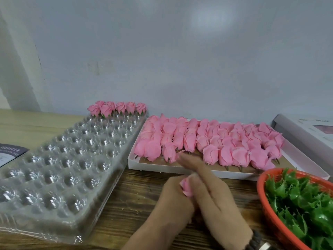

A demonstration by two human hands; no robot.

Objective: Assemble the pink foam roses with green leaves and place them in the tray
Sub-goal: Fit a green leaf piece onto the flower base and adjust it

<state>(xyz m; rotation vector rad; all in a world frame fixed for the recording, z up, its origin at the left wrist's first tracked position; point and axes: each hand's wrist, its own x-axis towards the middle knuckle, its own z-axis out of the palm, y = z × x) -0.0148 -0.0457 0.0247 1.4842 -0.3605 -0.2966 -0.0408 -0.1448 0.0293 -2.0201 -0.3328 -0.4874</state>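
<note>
Roses laid out for the reach, I see: bare pink heads point(207, 141) fill the white box point(180, 169) dead ahead, green leaves point(302, 201) heaped in the red basket point(261, 195) on my right, clear tray point(59, 168) on my left with finished roses point(117, 108) along its far row. One pink rose point(187, 188) sits between both hands over the table. My left hand point(173, 199) curls around it from below; my right hand point(207, 192) lies across the top, fingers straight, pressing. Motion blur hides any leaf.
</note>
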